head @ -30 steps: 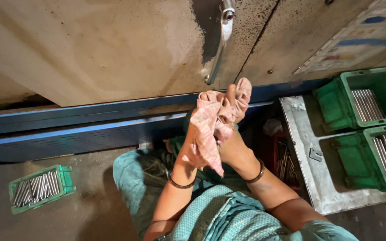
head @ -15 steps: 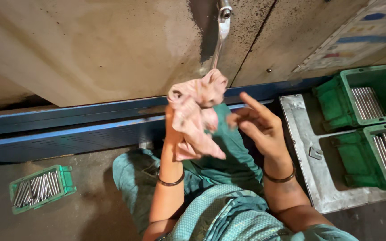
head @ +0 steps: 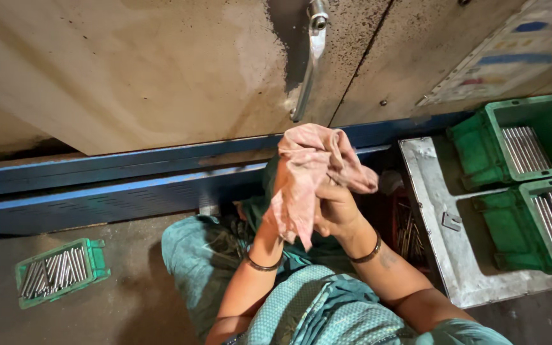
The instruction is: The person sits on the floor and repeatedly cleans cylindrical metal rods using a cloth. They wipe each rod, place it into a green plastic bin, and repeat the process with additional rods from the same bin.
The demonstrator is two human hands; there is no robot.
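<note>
Both my hands are raised in front of me, wrapped up in a dirty pink rag (head: 311,169). My left hand (head: 282,211) is mostly hidden under the cloth, only its wrist with a dark bangle showing. My right hand (head: 335,207) presses against the rag from the right, fingers closed into the fabric, a bangle on that wrist too. The rag hangs in front of a beige machine panel (head: 161,70) with a metal door handle (head: 311,57). My teal patterned clothing (head: 314,306) fills the lower middle.
A blue machine base rail (head: 97,185) runs across the left. A small green crate of metal rods (head: 59,271) sits on the floor at left. Two green crates with metal rods (head: 531,144) stand on a grey metal tray (head: 445,236) at right.
My right hand, which had come off the rag and spread open half a second ago, has gone back onto it. The rag has shifted right, between both hands again.
</note>
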